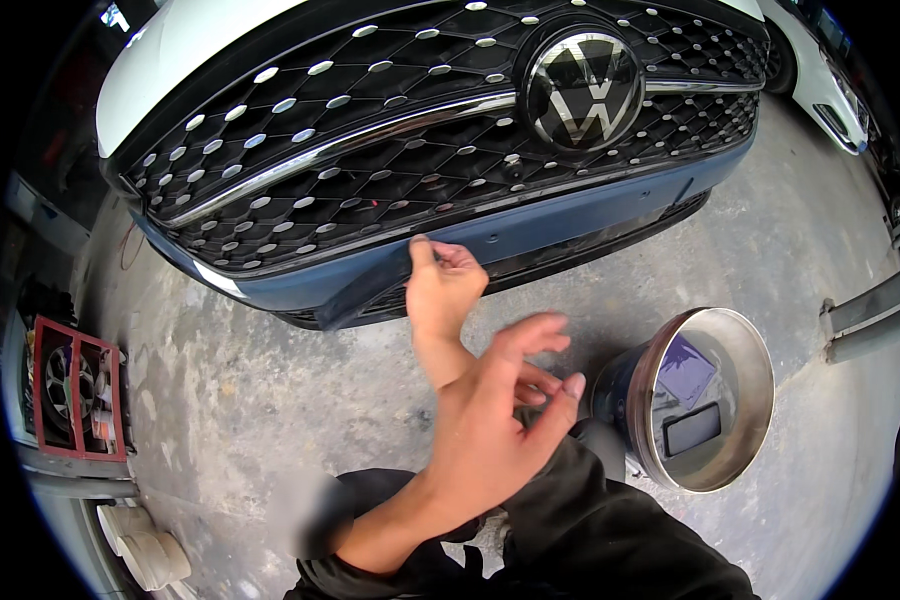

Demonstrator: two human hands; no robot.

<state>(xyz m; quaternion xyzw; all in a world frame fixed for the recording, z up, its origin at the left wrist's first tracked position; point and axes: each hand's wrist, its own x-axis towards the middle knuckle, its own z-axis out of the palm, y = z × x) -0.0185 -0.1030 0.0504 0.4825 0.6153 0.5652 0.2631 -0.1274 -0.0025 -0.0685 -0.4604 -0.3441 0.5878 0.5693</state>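
In front of me is a white car's front end, with a black mesh grille [370, 165] and a blue-grey lower bumper [570, 215]. My right hand [448, 285] reaches to the bumper's upper edge below the grille. Its thumb and fingertips are pinched together there; what lies between them cannot be made out. Left of that hand a dark strip [365, 292] slants down across the bumper; I cannot tell whether it is held. My left hand [505, 405] is nearer to me, crossing over the right forearm. Its fingers are curved and apart, slightly blurred, with nothing in them.
A metal bucket [760, 430] on the right holds a purple sheet [685, 372] and a phone [692, 430]. A red-framed rack [38, 390] with a wheel is at left, and pale buckets [145, 560] stand below it. Another white car [820, 70] is at the far right.
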